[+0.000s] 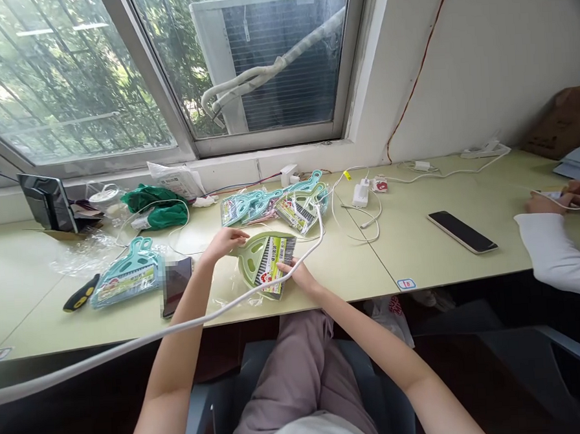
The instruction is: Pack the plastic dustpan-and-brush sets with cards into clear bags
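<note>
Basically, everything turns on one line for me: the green dustpan (249,261) lies between the two hands, low over the front part of the desk (351,265), directly ahead of the lap. Its long axis slants across my view, with the handle end to the far left and the wide mouth to the near right. My left hand (223,244) has its fingers closed on the handle end. My right hand (301,274) is at the opposite end, fingertips on the label card of the brush (273,263) nested in the pan; I can't tell whether it pinches the edge or merely rests there. So the left is nearer the handle, the right nearer the bristles.

As for edges, the pan's lowest corner sits close to the desk's front edge, so I have little margin toward the lap. A white cable (246,301) crosses my view in front of the pan and close to the right fingers; how near it hangs, I can't judge. Behind lies a pile of wrapped sets (257,206), and on the left a phone (179,284) lies just beside the left forearm, with a blue set (128,277) past it. The widest room I see is to the right, between the right hand and a second phone (462,231).
</note>
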`<state>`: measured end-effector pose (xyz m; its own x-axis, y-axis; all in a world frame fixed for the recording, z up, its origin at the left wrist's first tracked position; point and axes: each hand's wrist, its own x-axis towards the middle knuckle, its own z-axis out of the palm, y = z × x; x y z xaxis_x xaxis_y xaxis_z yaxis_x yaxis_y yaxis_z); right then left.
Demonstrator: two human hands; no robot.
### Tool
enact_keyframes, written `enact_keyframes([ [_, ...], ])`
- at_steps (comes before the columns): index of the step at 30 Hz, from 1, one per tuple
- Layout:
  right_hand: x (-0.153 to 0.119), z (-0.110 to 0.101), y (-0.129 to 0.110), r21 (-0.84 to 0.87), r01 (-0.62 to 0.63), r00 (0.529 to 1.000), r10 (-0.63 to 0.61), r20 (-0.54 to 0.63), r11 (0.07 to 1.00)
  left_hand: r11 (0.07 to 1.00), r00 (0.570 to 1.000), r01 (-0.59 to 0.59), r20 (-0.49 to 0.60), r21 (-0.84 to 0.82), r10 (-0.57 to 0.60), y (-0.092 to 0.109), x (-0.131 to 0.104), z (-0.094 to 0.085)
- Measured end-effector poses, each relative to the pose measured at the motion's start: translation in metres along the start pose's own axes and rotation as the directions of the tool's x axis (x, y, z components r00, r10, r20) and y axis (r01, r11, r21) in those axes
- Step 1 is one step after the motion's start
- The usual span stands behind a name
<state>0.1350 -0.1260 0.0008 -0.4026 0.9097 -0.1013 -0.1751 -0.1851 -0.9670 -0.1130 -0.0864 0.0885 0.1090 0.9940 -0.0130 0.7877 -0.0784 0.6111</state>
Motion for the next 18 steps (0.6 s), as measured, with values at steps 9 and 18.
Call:
enact_keyframes([
  [9, 0.01, 0.004, 0.001, -0.03, 0.024, 0.994, -0.027, -0.102, 0.999, 0.987, 0.968, -0.121, -0.231, -0.102, 0.095, 0.003, 0.053, 0.037],
  [18, 0.019, 0.01, 0.001, 0.076, 0.033, 0.977, -0.016, -0.212, 0.997, 0.919, 0.893, -0.342, -0.373, -0.196, 0.253, 0.071, 0.049, 0.066],
])
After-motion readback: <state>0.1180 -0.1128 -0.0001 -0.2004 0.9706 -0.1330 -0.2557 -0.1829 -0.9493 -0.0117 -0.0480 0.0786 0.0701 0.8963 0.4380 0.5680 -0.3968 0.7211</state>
